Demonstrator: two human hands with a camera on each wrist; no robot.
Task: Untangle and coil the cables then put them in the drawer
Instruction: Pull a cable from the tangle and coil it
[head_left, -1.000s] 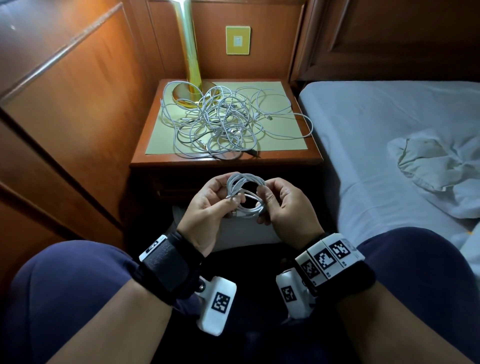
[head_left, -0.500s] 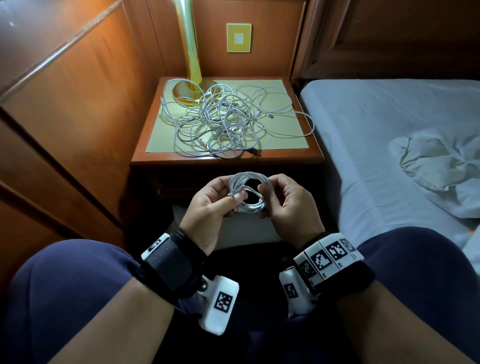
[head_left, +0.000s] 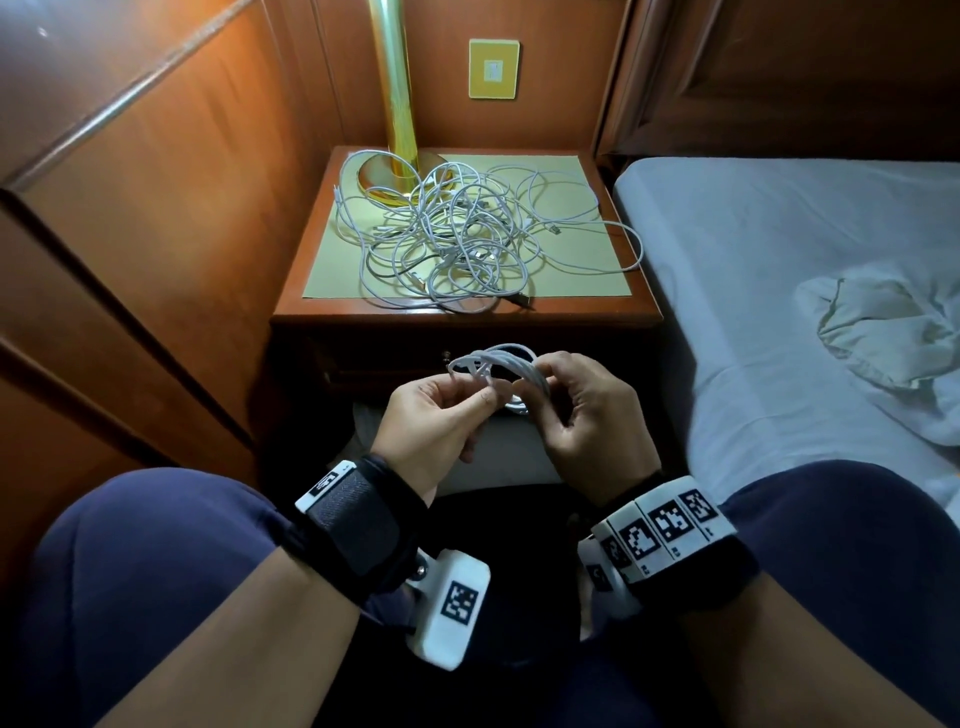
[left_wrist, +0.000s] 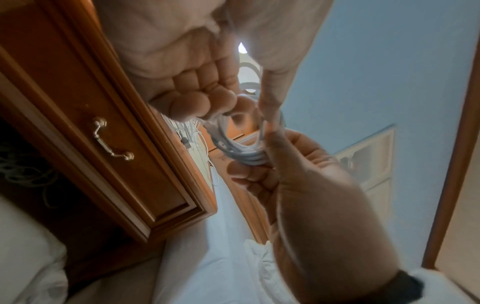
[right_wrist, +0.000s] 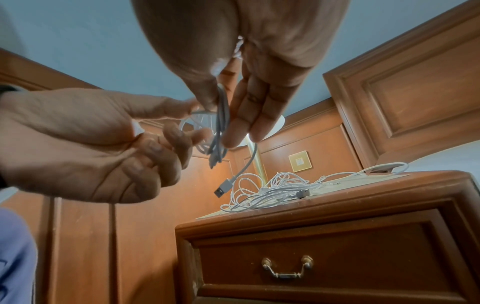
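A small coil of white cable (head_left: 511, 366) hangs between both hands in front of the nightstand. My left hand (head_left: 480, 397) pinches a strand at the coil's left side with thumb and forefinger. My right hand (head_left: 543, 387) pinches the bundled loops on the right. In the right wrist view the coil (right_wrist: 221, 127) sits between the right thumb and fingers, and a USB plug (right_wrist: 223, 189) dangles below it. A tangle of white cables (head_left: 447, 244) lies on the nightstand top. The drawer (right_wrist: 324, 253) below is closed, with a brass handle (right_wrist: 287, 269).
A gold lamp base (head_left: 384, 179) stands at the back left of the nightstand (head_left: 644, 312), partly ringed by cable. The bed (head_left: 779, 249) with a crumpled white cloth (head_left: 883, 332) lies to the right. Wooden wall panels (head_left: 156, 208) close off the left.
The coil has tipped from upright to flatter. My left hand has drawn a little to the left with a strand pinched; both hands have lifted slightly.
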